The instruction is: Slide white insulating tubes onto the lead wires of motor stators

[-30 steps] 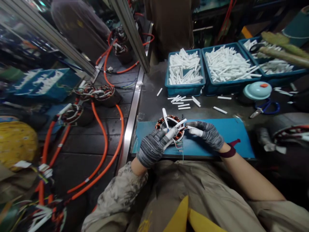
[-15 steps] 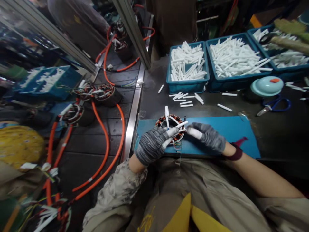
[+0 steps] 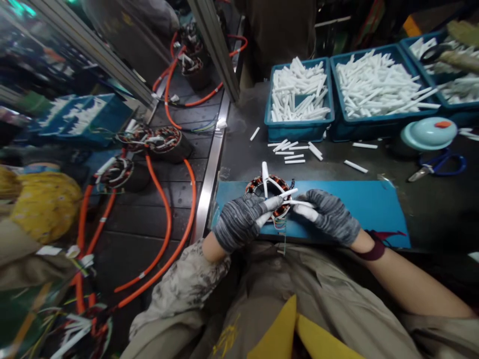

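A motor stator [image 3: 277, 180] with copper-coloured windings lies on a blue mat [image 3: 368, 209] in front of me. One white sleeve [image 3: 265, 172] stands upright from its ring, and several thin coloured wires hang at its near side. My left hand [image 3: 241, 222], in a grey glove with white fingertips, is closed at the ring's near left, pinching a white tube [image 3: 290, 193] that points right. My right hand [image 3: 333, 215], gloved alike, is closed at the stator's right side, thumb and fingers on a thin white sleeve [image 3: 300, 203] that reaches toward the left fingertips.
Loose white sleeves [image 3: 294, 155] lie beyond the mat. Behind them stand blue bins [image 3: 299, 130] full of sleeves. A light-blue lidded container [image 3: 429, 133] and blue-handled scissors [image 3: 441, 163] are at right. Left of a metal rail [image 3: 209, 184], more stators [image 3: 168, 142] sit among orange hoses [image 3: 192, 199].
My right fingers, earlier bunched at the stator's right edge, have drawn slightly right, and a length of thin white sleeve now shows at them. My left hand keeps its pinch. The whole view has shifted slightly.
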The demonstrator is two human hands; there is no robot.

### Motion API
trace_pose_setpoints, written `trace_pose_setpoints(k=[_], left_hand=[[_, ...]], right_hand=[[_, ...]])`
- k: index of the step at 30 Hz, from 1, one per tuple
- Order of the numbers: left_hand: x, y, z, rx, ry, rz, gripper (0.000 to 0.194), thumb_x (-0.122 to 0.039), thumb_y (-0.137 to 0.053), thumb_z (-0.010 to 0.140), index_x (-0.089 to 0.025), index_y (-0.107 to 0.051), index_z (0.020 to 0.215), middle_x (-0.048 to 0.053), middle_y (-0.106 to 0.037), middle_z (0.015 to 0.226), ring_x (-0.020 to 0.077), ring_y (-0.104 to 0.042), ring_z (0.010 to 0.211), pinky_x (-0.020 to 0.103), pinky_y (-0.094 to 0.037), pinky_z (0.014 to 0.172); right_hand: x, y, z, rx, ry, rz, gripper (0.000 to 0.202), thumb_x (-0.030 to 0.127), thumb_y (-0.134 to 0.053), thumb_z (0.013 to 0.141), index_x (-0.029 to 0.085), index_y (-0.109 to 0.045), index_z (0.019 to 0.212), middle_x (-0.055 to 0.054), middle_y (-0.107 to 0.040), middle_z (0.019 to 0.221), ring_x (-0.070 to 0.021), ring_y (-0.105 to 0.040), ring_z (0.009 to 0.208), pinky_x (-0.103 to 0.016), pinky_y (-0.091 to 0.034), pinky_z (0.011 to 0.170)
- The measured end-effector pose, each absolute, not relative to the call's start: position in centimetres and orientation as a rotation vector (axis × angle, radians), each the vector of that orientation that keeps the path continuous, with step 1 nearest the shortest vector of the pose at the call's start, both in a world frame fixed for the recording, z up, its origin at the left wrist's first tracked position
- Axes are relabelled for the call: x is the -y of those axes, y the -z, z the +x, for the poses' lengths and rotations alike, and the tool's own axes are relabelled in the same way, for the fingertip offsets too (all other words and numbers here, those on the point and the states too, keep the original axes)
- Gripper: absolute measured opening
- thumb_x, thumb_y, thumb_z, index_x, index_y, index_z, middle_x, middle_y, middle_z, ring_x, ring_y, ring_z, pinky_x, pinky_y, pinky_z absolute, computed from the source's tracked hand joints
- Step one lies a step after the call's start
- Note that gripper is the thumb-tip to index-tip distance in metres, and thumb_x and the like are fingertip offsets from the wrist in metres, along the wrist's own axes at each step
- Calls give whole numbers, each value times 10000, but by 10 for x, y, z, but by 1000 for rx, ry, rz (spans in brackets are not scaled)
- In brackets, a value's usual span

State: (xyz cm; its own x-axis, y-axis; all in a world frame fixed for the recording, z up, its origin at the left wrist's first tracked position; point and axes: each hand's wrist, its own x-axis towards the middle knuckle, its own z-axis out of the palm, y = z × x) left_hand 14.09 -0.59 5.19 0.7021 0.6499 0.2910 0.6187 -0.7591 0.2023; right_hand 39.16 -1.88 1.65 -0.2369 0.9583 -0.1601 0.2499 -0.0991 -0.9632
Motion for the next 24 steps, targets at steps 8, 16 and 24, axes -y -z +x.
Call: trace_pose_setpoints(k=[8, 16, 24], left_hand=[[-2, -53, 142, -1010, -470, 2898, 394, -269, -439, 1046, -229, -641, 1381, 66, -772, 997, 191, -727, 864, 309, -590, 798], [16, -44, 116, -1214, -740, 2589, 777, -404, -718, 865, -178, -402, 1538, 144, -685, 1317, 302, -611, 1267, 494, -488, 1103], [-11, -25, 123, -1114, -337, 2682, 492, -464, -810, 742, -166, -717, 1122, 131, -751, 1144, 329, -690, 1142, 611, -314, 1239]], right_hand=[[22, -7, 365, 1216, -1836, -1234, 667, 783, -376, 944, 211, -575, 664, 51, -382, 456, -101, -346, 431, -274, -327, 480], [31, -7, 421, 1049, -1326, -1404, 688, 844, -500, 854, 200, -734, 919, -56, -732, 782, -179, -650, 695, -334, -538, 731], [58, 36, 428, 1531, -836, -1620, 453, 634, -466, 983, 267, -716, 891, -72, -740, 851, -245, -673, 834, -409, -552, 854]])
